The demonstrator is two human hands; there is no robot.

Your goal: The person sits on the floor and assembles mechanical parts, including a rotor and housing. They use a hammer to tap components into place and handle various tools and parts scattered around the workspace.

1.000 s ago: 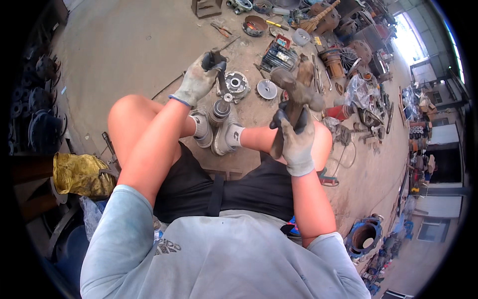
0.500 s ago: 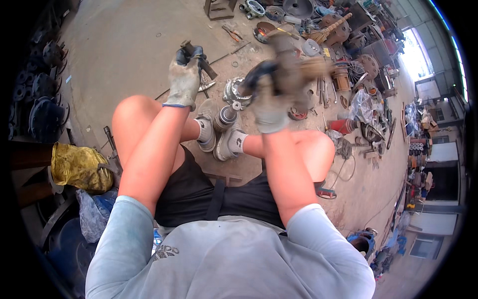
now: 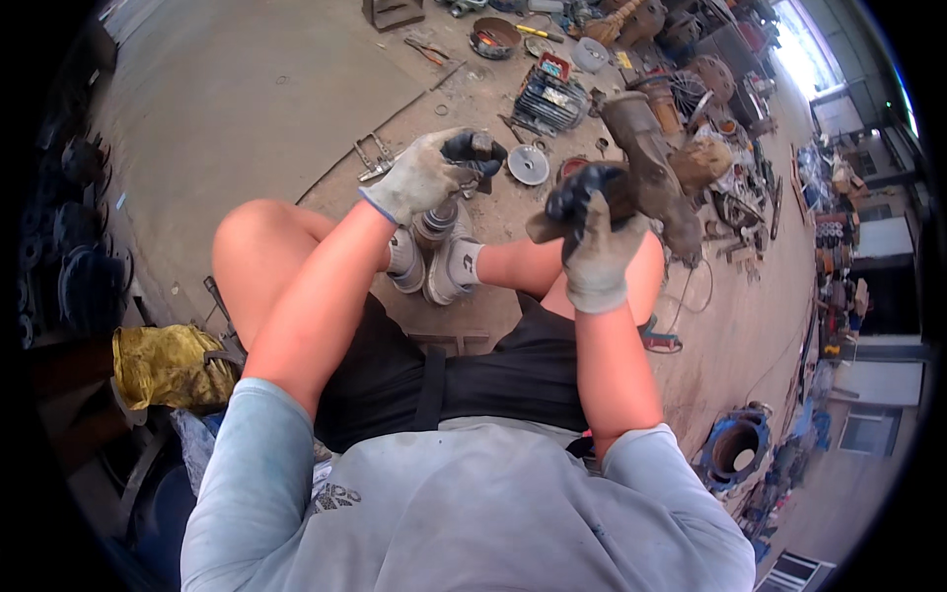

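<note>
My left hand [image 3: 426, 176], in a grey-white glove with dark fingertips, is closed above my shoes. A short dark metal piece [image 3: 481, 143] shows at its fingers, its lower part hidden. Under that hand a round metal shaft part [image 3: 434, 223] stands between my shoes. To the right, my gloved right hand [image 3: 595, 237] is wrapped round the thick handle of a large rusty hammer [image 3: 646, 163]. The hammer's long head lies crosswise beyond my fingers, raised over my right knee. A pale metal disc [image 3: 528, 165] lies on the floor between both hands.
A finned motor housing [image 3: 550, 99] sits ahead. A metal puller-like tool [image 3: 373, 158] lies left of my left hand. Pliers [image 3: 427, 49] and a round pan [image 3: 494, 37] are farther off. A yellow sack [image 3: 170, 367] stands at left, a blue ring-shaped casting [image 3: 735, 449] at right.
My right hand has moved right and nearer with the hammer, which was blurred before. My left hand has moved right, over the shaft part, with the metal piece turned.
</note>
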